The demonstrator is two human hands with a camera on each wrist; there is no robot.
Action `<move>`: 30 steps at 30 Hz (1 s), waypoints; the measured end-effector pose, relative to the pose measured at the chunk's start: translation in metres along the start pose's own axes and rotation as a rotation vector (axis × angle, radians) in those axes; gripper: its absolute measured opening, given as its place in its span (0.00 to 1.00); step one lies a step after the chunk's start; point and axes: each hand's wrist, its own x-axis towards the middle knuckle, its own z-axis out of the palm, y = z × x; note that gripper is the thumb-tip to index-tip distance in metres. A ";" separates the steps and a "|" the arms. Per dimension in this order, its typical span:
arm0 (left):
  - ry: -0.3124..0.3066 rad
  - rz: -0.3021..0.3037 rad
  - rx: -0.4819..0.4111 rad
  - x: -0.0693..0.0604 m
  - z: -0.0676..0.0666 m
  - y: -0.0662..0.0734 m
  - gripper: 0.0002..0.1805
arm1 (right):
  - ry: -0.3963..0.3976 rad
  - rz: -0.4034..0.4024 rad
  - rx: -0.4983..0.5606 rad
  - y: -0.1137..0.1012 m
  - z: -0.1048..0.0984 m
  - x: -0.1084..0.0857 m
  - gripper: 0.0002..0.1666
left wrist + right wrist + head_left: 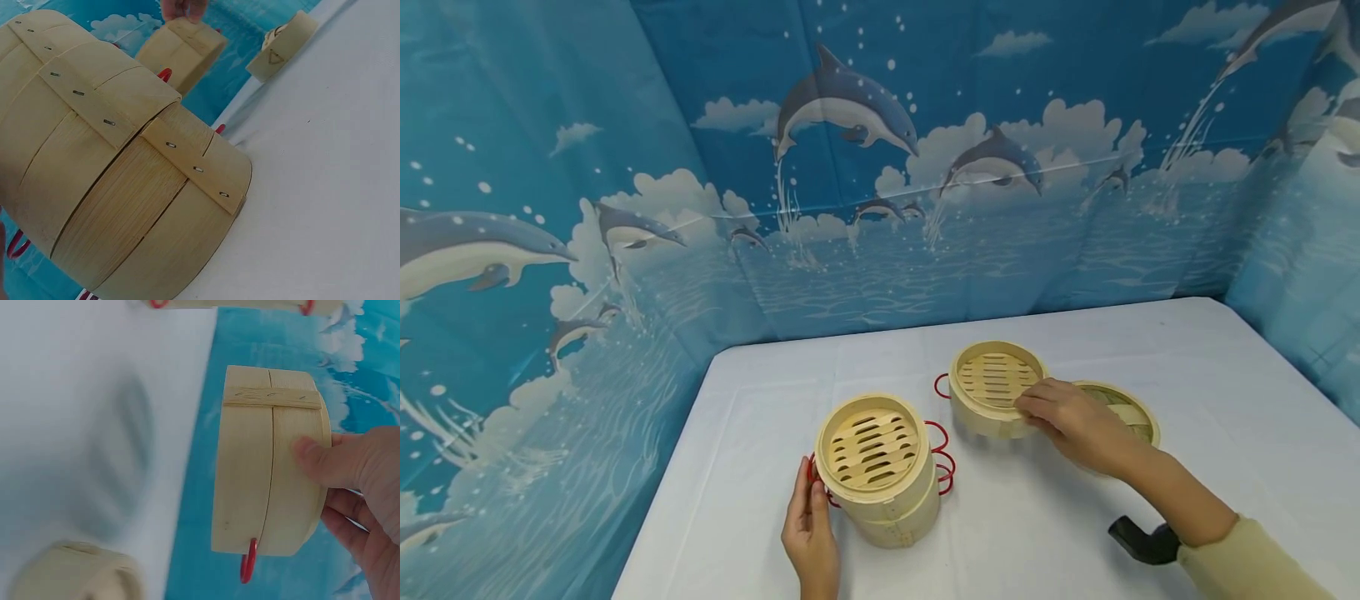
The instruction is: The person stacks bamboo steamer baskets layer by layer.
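A stack of round bamboo steamer baskets (pixel 891 512) with red loop handles stands on the table, its slatted top tier facing up. My left hand (pixel 811 533) is at the stack's left side, fingers fairly straight and touching the wall near a red loop. My right hand (pixel 1078 425) holds a single steamer basket (pixel 988 417) by its rim, raised above the table. In the right wrist view the thumb presses the outer wall of this basket (pixel 269 469) while the fingers lie behind it. The left wrist view shows mostly the stack (pixel 144 175).
A round woven bamboo lid (pixel 1138 408) lies on the white-covered table (pixel 760 400), partly hidden behind my right hand. A dolphin-print curtain (pixel 850 275) encloses the table's back and sides. The black wrist camera (pixel 1142 542) sits by my right forearm.
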 end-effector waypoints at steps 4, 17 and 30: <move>0.011 -0.016 -0.007 -0.001 -0.001 -0.001 0.21 | 0.041 -0.005 0.023 -0.006 -0.023 0.015 0.21; 0.048 -0.058 -0.008 -0.001 0.001 0.001 0.20 | 0.098 -0.043 0.058 -0.047 -0.070 0.044 0.12; 0.000 0.007 -0.009 0.000 0.000 -0.003 0.21 | 0.090 -0.183 0.132 -0.081 -0.072 0.060 0.28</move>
